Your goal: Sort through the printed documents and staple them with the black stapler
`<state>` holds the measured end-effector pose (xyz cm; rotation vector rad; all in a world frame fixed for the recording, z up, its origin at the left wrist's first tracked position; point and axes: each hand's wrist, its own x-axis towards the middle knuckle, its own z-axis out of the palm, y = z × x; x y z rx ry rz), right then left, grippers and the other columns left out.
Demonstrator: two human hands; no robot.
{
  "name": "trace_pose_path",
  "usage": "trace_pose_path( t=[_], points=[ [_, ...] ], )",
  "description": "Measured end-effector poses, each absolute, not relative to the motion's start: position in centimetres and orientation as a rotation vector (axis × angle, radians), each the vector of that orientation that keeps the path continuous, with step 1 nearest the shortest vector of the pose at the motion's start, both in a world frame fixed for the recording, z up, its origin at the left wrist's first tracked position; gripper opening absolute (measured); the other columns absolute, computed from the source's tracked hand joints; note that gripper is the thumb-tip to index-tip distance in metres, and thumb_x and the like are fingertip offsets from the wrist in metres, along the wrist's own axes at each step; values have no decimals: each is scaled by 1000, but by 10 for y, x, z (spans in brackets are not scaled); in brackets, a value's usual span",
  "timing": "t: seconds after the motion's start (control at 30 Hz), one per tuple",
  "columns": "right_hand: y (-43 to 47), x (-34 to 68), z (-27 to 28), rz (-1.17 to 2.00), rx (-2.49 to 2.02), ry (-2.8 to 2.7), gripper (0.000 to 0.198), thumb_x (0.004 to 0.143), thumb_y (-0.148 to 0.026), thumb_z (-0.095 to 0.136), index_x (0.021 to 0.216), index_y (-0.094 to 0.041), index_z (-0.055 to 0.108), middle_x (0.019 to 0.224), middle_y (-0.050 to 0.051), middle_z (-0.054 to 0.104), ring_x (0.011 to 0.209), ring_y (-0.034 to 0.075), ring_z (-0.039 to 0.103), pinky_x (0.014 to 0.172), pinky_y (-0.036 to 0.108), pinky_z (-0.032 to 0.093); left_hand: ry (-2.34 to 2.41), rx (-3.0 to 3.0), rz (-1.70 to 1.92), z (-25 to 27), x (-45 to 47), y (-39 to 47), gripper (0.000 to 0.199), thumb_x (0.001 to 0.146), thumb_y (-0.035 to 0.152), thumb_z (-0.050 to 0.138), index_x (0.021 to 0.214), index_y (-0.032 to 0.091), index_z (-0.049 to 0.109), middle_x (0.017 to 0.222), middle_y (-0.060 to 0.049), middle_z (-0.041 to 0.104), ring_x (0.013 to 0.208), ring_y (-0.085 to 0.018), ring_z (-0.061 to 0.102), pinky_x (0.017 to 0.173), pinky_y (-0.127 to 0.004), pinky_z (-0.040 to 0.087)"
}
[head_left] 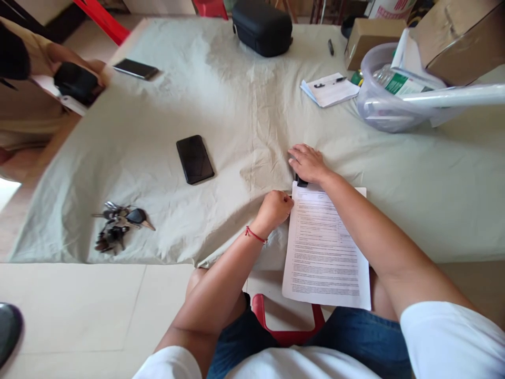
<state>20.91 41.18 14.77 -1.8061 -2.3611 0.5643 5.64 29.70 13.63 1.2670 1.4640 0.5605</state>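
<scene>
Printed papers (325, 252) lie at the table's front edge, their lower part hanging over my lap. My left hand (275, 209) is closed, with thumb and finger pinching the papers' left edge near the top corner. Over that same corner, my right hand (307, 163) presses down on a black stapler (302, 182). Most of the stapler is hidden beneath the palm and fingers, and only its black end shows at the paper's top edge.
A black phone (195, 159) and a bunch of keys (120, 223) lie to the left. A second phone (136, 69) is near another person's hands (92, 79). Farther back are a black case (262, 27), note papers (330, 90), a plastic basket (386, 113) and cardboard boxes (460, 39).
</scene>
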Motion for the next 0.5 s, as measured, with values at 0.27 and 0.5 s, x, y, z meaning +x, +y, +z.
trace_pose_path(
  t=[0.27, 0.5],
  points=[
    [406, 206, 144, 492, -1819, -2345, 51, 105, -30, 40, 152, -27, 60, 170, 11, 44, 163, 36, 27, 128, 76, 21, 1485, 1254, 550, 136, 58, 295, 21, 80, 25, 64, 61, 20, 56, 58, 3, 45, 58, -12, 38, 60, -30, 30],
    [400, 205, 143, 448, -1816, -2316, 52, 105, -29, 40, 153, -26, 60, 171, 11, 43, 164, 37, 24, 129, 76, 14, 1477, 1287, 589, 134, 59, 294, 19, 81, 24, 63, 63, 19, 58, 59, 3, 50, 59, -13, 40, 61, -30, 31]
  ],
)
